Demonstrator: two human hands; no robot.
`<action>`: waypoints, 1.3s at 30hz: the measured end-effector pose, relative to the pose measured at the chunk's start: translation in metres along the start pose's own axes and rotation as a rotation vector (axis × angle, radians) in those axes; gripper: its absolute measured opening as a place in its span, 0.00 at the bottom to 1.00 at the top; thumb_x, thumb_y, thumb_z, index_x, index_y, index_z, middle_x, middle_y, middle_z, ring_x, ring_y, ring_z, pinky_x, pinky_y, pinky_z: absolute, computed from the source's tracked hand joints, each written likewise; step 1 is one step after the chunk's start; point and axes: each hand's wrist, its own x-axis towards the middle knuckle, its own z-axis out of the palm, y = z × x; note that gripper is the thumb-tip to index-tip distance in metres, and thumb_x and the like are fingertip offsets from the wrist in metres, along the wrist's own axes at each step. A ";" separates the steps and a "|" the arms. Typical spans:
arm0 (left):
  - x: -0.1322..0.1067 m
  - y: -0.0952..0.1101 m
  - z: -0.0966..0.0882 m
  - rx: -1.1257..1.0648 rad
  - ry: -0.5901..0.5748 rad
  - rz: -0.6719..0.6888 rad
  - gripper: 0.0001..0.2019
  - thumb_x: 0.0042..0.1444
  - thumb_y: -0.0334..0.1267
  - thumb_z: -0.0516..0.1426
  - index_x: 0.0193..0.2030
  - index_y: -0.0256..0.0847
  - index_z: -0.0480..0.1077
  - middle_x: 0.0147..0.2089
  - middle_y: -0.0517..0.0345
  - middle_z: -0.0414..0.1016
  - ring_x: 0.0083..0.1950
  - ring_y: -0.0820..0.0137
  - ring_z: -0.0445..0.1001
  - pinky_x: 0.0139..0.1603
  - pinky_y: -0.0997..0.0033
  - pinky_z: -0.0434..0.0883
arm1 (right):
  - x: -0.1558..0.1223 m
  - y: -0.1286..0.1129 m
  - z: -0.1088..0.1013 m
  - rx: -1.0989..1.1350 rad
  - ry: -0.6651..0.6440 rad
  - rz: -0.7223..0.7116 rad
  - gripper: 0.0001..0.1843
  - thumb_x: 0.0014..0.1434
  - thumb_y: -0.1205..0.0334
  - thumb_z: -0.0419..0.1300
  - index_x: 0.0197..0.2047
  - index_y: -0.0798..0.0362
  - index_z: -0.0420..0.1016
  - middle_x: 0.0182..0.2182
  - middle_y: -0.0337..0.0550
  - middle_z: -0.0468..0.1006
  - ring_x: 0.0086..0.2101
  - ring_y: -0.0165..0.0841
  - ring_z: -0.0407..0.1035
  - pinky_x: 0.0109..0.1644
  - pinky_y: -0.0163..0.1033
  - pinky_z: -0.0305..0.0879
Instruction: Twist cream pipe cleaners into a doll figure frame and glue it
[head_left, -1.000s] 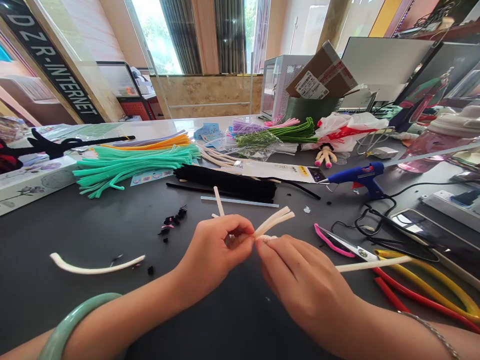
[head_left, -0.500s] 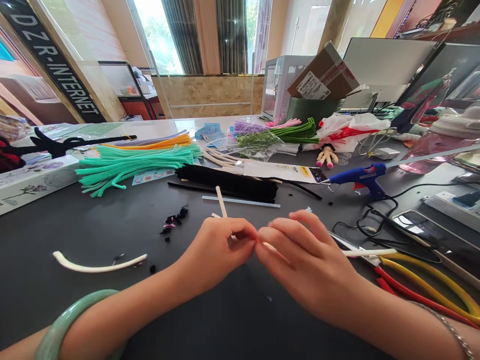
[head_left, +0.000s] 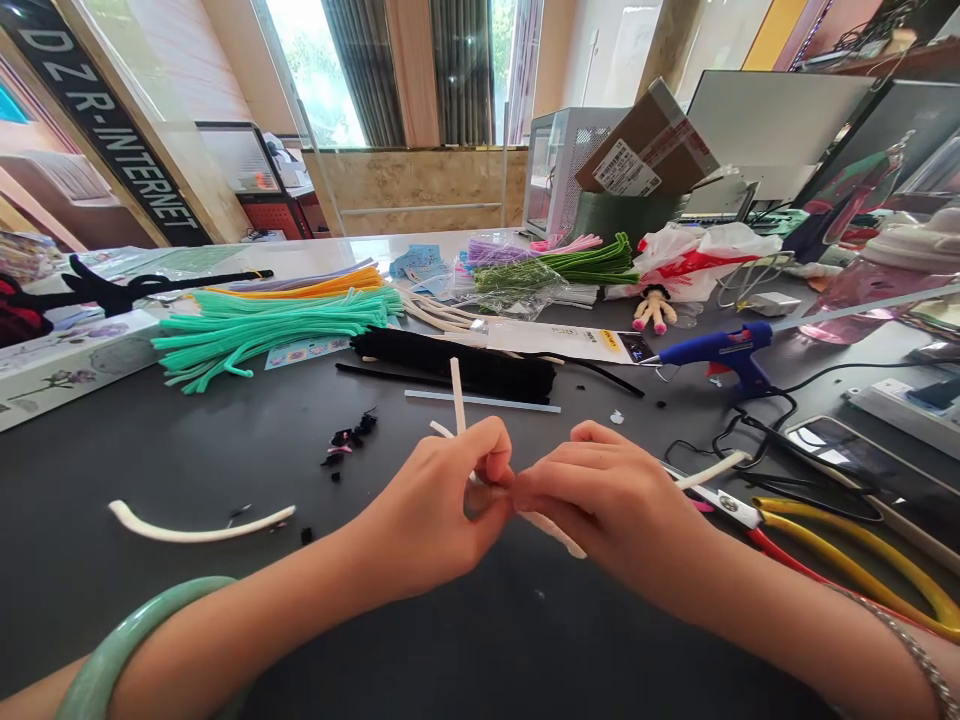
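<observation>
Head-worn view looks forward and downward from the near side of the dark table (head_left: 225, 440), close above left hand (head_left: 439, 505) and right hand (head_left: 611, 500), reaching the far window (head_left: 315, 85).

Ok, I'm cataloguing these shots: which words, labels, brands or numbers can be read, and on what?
"DZR-INTERNET": on the slanting dark panel at the left.
Too small to read: the white label on the cardboard box.
Too blurred to read: the print on the white packet.
</observation>
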 end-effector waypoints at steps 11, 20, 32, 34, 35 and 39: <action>-0.001 0.003 0.001 -0.082 -0.015 0.037 0.13 0.49 0.26 0.52 0.26 0.44 0.49 0.25 0.68 0.60 0.23 0.79 0.57 0.23 0.79 0.58 | 0.015 -0.002 -0.010 0.706 -0.229 0.682 0.03 0.49 0.70 0.59 0.26 0.55 0.71 0.17 0.32 0.70 0.20 0.24 0.63 0.23 0.29 0.59; -0.001 0.003 0.003 -0.297 -0.017 0.048 0.03 0.51 0.27 0.54 0.30 0.38 0.67 0.28 0.63 0.69 0.27 0.78 0.67 0.28 0.80 0.67 | 0.016 0.015 -0.010 1.124 -0.348 0.927 0.07 0.44 0.66 0.66 0.26 0.56 0.71 0.18 0.33 0.73 0.19 0.22 0.65 0.23 0.27 0.58; 0.003 -0.004 0.002 -0.358 0.049 -0.010 0.04 0.49 0.30 0.58 0.29 0.34 0.75 0.28 0.54 0.75 0.30 0.70 0.73 0.31 0.74 0.70 | 0.015 0.023 -0.013 0.960 -0.143 0.680 0.06 0.54 0.61 0.62 0.31 0.54 0.71 0.25 0.37 0.75 0.27 0.27 0.68 0.31 0.32 0.63; 0.004 -0.004 0.001 -0.329 0.072 0.013 0.04 0.49 0.30 0.57 0.29 0.34 0.75 0.28 0.55 0.76 0.29 0.72 0.72 0.29 0.76 0.69 | 0.014 0.023 -0.021 0.577 0.073 0.467 0.07 0.57 0.61 0.59 0.29 0.53 0.73 0.28 0.40 0.75 0.30 0.30 0.68 0.35 0.36 0.62; 0.003 -0.004 0.001 -0.309 0.095 0.026 0.04 0.49 0.30 0.57 0.29 0.34 0.75 0.28 0.55 0.76 0.28 0.72 0.72 0.28 0.77 0.69 | 0.013 0.021 -0.025 0.391 0.195 0.349 0.07 0.57 0.63 0.58 0.28 0.53 0.73 0.27 0.40 0.75 0.31 0.31 0.67 0.36 0.37 0.62; 0.001 -0.003 0.002 -0.237 0.256 0.060 0.04 0.50 0.28 0.57 0.29 0.34 0.74 0.28 0.54 0.77 0.28 0.73 0.73 0.29 0.79 0.70 | 0.009 0.009 -0.036 -0.020 0.422 0.025 0.16 0.59 0.66 0.57 0.20 0.52 0.66 0.17 0.37 0.67 0.22 0.29 0.60 0.27 0.37 0.56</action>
